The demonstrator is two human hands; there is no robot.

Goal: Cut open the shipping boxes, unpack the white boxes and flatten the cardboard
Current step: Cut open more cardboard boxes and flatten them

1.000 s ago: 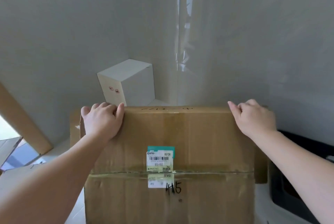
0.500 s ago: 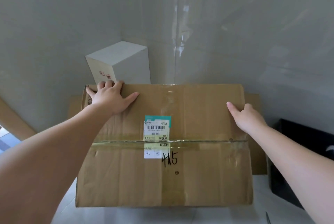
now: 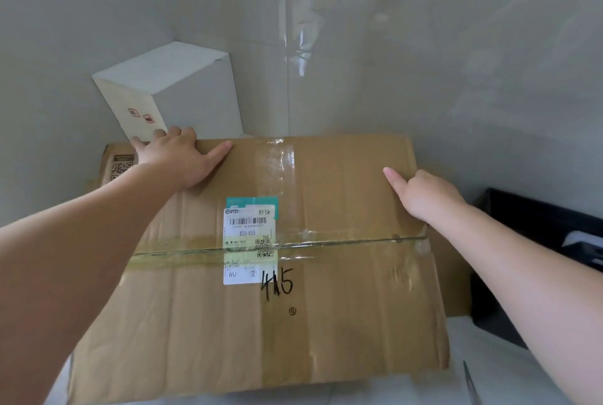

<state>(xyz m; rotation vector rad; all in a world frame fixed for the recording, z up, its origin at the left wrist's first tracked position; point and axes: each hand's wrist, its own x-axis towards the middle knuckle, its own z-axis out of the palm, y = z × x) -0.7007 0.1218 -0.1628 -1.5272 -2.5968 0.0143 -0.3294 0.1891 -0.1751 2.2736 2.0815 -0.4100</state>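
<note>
My left hand (image 3: 177, 156) lies flat, fingers spread, on the far-left corner of the cardboard box (image 3: 277, 274); my right hand (image 3: 421, 192) presses its right edge, fingers loosely bent. A white box (image 3: 182, 91) stands beyond my left hand, against the wall.

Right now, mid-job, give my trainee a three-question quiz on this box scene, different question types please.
1. True or false: the tape seam across the cardboard box under the shipping label is already cut open.
2. Multiple choice: where is the white box? A) on top of the cardboard box; B) behind it, in the wall corner; C) inside the black bin.
3. Fill in: the left hand rests on the box's far ____ corner, while the right hand touches near the right edge.

Key: 1 false; 2 B; 3 left.
</note>
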